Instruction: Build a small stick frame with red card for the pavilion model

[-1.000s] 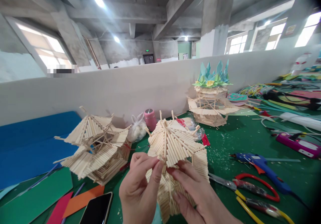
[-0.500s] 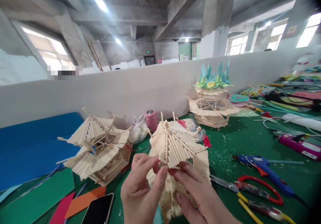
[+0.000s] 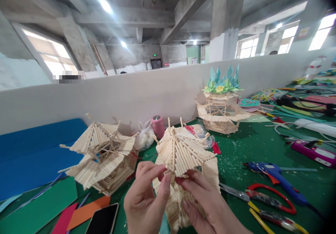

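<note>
A pale wooden-stick pavilion model [image 3: 181,150] stands in front of me, with a ribbed, peaked roof and a lower tier of sticks beneath it. My left hand [image 3: 149,195] pinches the stick end at the roof's near corner between thumb and index finger. From the right, my right hand [image 3: 203,199] grips under the front roof edge; some of its fingertips are hidden beneath the eave. A similar stick pavilion [image 3: 102,153] leans to the left. Farther back on the right is a stick model topped with blue and green folded-paper petals [image 3: 222,82].
To the right lie a blue glue gun [image 3: 275,178], red-handled scissors [image 3: 273,192], yellow-handled pliers [image 3: 273,218] and a purple power strip [image 3: 312,153]. A phone [image 3: 102,220] and coloured sheets [image 3: 39,206] lie left. Behind are a pink jar [image 3: 158,126] and a white partition [image 3: 105,94].
My left thumb and hand have shifted slightly left and down at the roof corner. The right hand keeps its grip under the eave. The view has moved a little.
</note>
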Demonstrator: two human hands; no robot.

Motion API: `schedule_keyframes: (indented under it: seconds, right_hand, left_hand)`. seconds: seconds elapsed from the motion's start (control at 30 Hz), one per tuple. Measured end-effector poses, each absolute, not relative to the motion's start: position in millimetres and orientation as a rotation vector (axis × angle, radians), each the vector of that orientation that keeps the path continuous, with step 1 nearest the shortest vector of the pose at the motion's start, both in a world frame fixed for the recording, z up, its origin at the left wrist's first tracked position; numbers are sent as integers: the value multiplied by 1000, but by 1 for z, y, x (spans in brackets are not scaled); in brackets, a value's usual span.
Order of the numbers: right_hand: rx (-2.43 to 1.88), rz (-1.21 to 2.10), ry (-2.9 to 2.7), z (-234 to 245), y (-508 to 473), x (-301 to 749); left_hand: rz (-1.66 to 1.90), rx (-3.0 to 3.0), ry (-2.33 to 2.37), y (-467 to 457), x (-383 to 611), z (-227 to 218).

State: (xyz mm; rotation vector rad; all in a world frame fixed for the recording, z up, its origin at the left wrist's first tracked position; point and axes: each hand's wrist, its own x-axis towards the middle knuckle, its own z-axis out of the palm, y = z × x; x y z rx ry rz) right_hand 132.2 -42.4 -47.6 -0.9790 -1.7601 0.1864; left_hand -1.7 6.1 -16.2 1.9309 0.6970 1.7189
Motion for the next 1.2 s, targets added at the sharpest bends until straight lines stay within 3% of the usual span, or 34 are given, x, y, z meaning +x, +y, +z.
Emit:
schedule_keyframes:
  seconds: [1.2]
  right_hand:
    - [-975,271,-1741,-55,-40,130]
  left_hand:
    - [1726,2130,701,11,-2,-15]
